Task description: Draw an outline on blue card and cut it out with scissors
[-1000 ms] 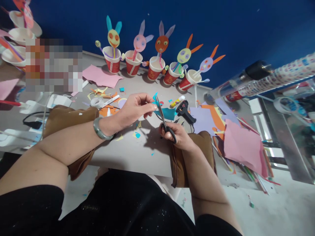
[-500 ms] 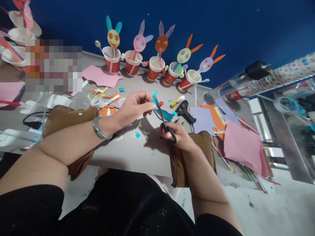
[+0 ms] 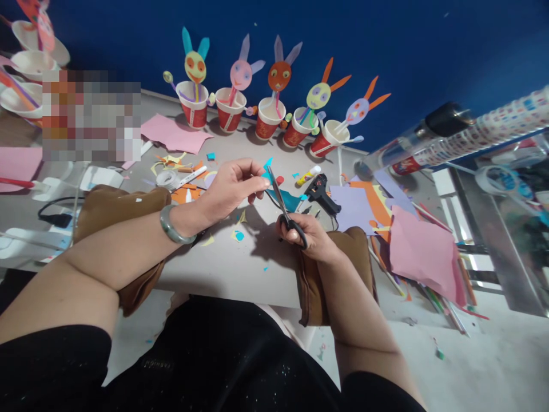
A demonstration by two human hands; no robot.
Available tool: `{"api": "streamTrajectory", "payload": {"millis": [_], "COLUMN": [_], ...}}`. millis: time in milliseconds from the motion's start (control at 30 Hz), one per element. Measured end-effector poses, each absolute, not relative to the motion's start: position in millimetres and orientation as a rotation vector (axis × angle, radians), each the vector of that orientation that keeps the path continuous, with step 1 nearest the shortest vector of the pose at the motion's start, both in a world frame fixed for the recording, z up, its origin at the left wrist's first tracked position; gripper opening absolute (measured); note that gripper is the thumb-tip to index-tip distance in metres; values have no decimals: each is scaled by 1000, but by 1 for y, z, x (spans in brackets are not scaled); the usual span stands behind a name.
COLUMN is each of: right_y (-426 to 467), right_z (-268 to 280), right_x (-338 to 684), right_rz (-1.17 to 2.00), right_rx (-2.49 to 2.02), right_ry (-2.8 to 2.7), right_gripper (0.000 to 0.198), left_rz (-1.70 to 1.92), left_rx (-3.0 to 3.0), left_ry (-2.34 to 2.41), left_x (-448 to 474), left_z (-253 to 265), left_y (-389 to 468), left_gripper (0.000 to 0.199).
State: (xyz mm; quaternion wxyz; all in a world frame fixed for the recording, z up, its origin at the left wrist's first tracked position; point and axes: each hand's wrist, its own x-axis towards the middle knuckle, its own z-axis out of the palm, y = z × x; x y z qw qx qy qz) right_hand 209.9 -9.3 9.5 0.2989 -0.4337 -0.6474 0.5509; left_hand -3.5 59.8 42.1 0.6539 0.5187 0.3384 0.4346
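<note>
Between the thumb and fingers of my left hand (image 3: 240, 183) is a small piece of blue paper (image 3: 268, 164), its tip sticking up past the fingertips. My right hand (image 3: 311, 234) grips black-handled scissors (image 3: 281, 200), whose blades point up and left to the blue paper. Whether the blades are cutting into it I cannot tell. Below the scissors lies a larger teal sheet (image 3: 289, 200) on the table. Blue and yellow scraps (image 3: 239, 235) are scattered near my hands.
Several red paper cups (image 3: 271, 123) with paper rabbit figures stand along the blue wall. A black glue gun (image 3: 323, 194) and a yellow glue stick (image 3: 307, 175) lie beyond my right hand. Pink paper (image 3: 422, 252) covers straws at right. Brown cushions (image 3: 124, 209) lie under both forearms.
The whole view has shifted very slightly. Both hands, the scissors and the blue paper keep nearly the same positions.
</note>
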Motion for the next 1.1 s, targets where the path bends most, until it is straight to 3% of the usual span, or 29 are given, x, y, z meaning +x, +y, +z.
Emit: {"api": "streamTrajectory", "payload": {"millis": [267,533,867,1000,1100], "right_y": [-13,-1,-3,-5,-1], "right_z": [7,-3,1,-7,-10], "right_x": [209,215,197,196,202], "right_rz": [1389,940,819,771,778], "right_rx": [-994,-1021,-1148,-1195,-1253], "right_ry": [-1577,-1285,-1820,-1767,-1539], "right_gripper": [62,44,46,29,28], "left_rz": [889,4,393,427,507], "left_rx": [1305,1740,1445,1340,1417], "left_ry": [882,791,997,1050,1112], "left_x": [-6,-8,-2,-1,-3], "left_z": [47,24,30,36,38], "left_y": [62,69,75,71,71], "left_gripper": [10,8,10,10,2]}}
